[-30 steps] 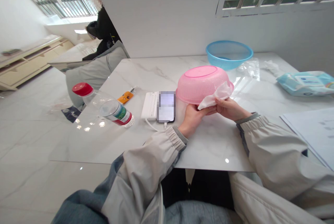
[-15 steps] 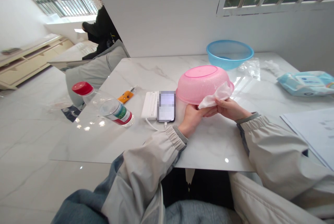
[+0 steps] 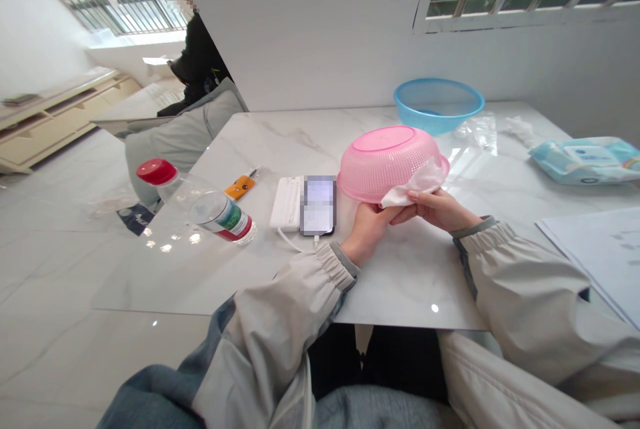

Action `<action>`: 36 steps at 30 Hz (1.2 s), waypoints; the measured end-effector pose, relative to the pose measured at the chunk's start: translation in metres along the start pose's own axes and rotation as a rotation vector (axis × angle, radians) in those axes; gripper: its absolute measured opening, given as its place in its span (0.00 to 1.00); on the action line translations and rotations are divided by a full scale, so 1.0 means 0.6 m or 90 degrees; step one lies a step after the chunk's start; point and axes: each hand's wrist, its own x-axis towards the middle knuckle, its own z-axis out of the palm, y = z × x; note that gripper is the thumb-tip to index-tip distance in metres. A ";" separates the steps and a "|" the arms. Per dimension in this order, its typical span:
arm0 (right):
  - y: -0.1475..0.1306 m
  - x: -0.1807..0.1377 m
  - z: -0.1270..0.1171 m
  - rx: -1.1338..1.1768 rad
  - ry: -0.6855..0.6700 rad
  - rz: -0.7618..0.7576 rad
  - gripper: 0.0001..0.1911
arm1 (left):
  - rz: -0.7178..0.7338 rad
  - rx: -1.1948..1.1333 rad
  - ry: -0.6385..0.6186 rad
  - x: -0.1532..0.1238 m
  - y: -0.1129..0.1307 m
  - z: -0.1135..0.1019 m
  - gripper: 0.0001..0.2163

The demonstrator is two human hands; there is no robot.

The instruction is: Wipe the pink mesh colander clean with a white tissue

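The left hand grips the pink plastic colander, the right hand pinches a white wipe against its rim; a loose grip could drop it.

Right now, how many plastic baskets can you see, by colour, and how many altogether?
Pink plastic basket: 1
Blue plastic basket: 1
Total: 2
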 end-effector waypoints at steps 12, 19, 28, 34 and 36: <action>0.011 0.005 -0.006 -0.007 0.025 -0.016 0.24 | -0.003 0.064 0.091 0.009 -0.002 -0.009 0.20; 0.008 0.004 -0.004 -0.004 0.027 -0.017 0.24 | 0.003 0.033 0.087 0.012 -0.006 -0.009 0.22; 0.020 0.007 -0.018 0.003 -0.009 -0.026 0.20 | 0.007 0.019 0.036 0.007 -0.010 -0.010 0.14; 0.014 0.007 -0.010 0.007 0.012 -0.020 0.23 | 0.014 0.014 0.035 0.012 -0.015 -0.012 0.15; 0.010 0.007 -0.005 0.008 0.014 -0.015 0.24 | 0.016 0.015 0.037 0.011 -0.013 -0.011 0.16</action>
